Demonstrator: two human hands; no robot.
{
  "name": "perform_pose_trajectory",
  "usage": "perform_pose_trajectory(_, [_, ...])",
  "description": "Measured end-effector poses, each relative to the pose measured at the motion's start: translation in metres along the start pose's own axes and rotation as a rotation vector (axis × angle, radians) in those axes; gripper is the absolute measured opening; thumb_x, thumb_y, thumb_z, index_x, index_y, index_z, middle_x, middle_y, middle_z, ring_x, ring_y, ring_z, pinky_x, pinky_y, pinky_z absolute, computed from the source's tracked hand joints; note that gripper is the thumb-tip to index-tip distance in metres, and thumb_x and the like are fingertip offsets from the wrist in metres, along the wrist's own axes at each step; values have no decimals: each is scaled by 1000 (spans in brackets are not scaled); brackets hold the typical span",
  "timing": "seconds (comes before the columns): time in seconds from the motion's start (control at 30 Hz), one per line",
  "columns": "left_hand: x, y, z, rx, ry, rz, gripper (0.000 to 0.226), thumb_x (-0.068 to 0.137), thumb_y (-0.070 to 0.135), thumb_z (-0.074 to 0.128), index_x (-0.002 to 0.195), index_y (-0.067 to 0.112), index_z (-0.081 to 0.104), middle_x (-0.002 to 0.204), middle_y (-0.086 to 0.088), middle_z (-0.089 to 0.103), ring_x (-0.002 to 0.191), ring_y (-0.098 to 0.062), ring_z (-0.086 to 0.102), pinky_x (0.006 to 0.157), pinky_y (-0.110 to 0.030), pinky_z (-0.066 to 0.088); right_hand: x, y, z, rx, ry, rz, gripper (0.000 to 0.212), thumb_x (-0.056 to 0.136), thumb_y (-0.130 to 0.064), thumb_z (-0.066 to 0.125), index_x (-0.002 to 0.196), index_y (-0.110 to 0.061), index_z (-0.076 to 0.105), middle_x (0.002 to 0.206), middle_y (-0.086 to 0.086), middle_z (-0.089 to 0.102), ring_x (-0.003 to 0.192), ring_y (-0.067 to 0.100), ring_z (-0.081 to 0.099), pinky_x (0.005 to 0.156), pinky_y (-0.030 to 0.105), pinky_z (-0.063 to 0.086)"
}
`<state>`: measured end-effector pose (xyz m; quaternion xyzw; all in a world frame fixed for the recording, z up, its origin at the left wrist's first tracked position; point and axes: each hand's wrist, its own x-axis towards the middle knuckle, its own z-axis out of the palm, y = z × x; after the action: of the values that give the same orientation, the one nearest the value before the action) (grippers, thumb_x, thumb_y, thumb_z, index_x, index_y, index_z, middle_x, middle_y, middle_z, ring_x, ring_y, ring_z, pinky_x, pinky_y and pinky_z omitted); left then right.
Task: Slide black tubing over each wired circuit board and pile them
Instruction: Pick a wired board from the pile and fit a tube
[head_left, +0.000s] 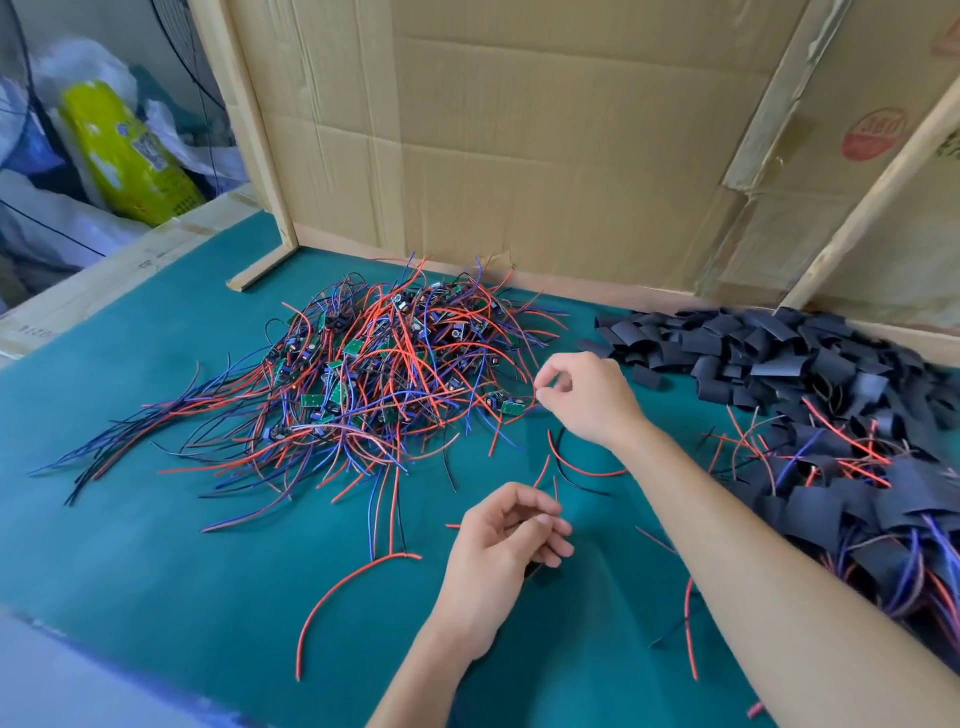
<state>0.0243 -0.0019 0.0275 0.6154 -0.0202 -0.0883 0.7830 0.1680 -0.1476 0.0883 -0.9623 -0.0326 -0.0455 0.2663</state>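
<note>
**Reaching into the tangle for the next board**

The right hand (587, 395) hovered at the near edge of the tangled heap of small green circuit boards with red, blue and black wires (384, 364), its thumb and forefinger pinching a thin red wire that ran back into the heap. Just left of those fingertips lay one green board (511, 408) at the heap's fringe, probably the one being drawn out. The left hand (506, 538), nearer the person, had its fingers curled; a short dark piece showed under them, likely a length of black tubing (535, 571), though the grip itself could not be made out clearly. Right of the right forearm spread the loose mound of flat black tubing pieces (769, 348), and nearer the person the pile of boards already sleeved in black tubing (852, 509). All rested on the green felt table cover (130, 519).

The main risk was the knot of leads: a pull on one wire could drag neighbouring boards along or strain a solder joint. Stray wire ends could also catch on the tubing mouth and bunch up.
</note>
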Motion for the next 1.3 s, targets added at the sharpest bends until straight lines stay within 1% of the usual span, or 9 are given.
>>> perform_pose_trajectory(0.17, [-2,1,1,-8,2,4,15,99,-12,48,100,-8,62,84,-11,72,71,-19,66,68,-25,53,3,-20,24,-166,-102,-65,22,89,-31,74,111,-28,73,120,2,71,112,31,64,94,42,54])
perform_pose_trajectory(0.47, [-2,0,0,-22,-10,8,16,98,-13,47,100,-7,62,85,-11,72,71,-19,66,67,-25,53,2,-11,-13,-130,103,-36,11,83,-26,80,94,-28,77,100,-2,77,103,29,64,82,35,52])
perform_pose_trajectory(0.6, [-1,-1,-1,-48,-18,12,17,100,-11,47,103,-5,62,88,-13,72,74,-21,66,69,-26,53,-12,-5,-55,98,310,-84,14,81,-8,80,93,-17,79,84,-1,77,79,14,72,85,32,56])
perform_pose_trajectory(0.7, [-1,0,0,-119,-20,-9,21,106,-1,42,115,-2,62,94,-17,72,77,-23,68,72,-28,55,-44,-2,-67,374,331,-112,23,80,4,77,92,-15,78,79,-10,76,70,-5,69,78,15,55])
perform_pose_trajectory(0.83, [0,1,0,-147,-32,-15,28,111,15,39,123,6,63,97,-19,74,81,-26,70,75,-29,57,-94,7,-76,910,269,-88,36,80,18,71,90,-16,80,95,9,79,91,22,74,86,31,58])
perform_pose_trajectory(0.9, [0,-1,1,-142,-42,-19,33,111,24,40,122,5,65,100,-21,75,84,-27,72,76,-30,57,-113,12,-76,1002,219,-91,45,80,24,65,88,-18,81,100,13,79,98,30,75,90,33,60])
perform_pose_trajectory(1.07, [3,-3,1,-180,-96,-61,49,105,47,48,112,6,75,98,-16,75,87,-27,72,76,-30,58,-151,-1,-28,622,21,-177,42,76,20,70,86,-20,78,100,-9,80,103,9,74,95,21,53])
perform_pose_trajectory(1.17, [3,-3,-1,-213,-117,-31,39,101,37,52,109,7,75,98,-14,69,91,-22,67,82,-34,58,-152,-3,-10,376,-87,-225,30,79,5,70,87,-24,77,99,-16,77,107,1,69,99,16,46])
perform_pose_trajectory(1.3, [3,-6,-5,-177,-76,-24,21,104,15,57,114,3,72,96,-15,72,83,-20,68,75,-24,56,-127,5,-29,472,-133,-139,19,80,-11,67,83,-27,77,96,-16,79,104,0,71,99,23,50])
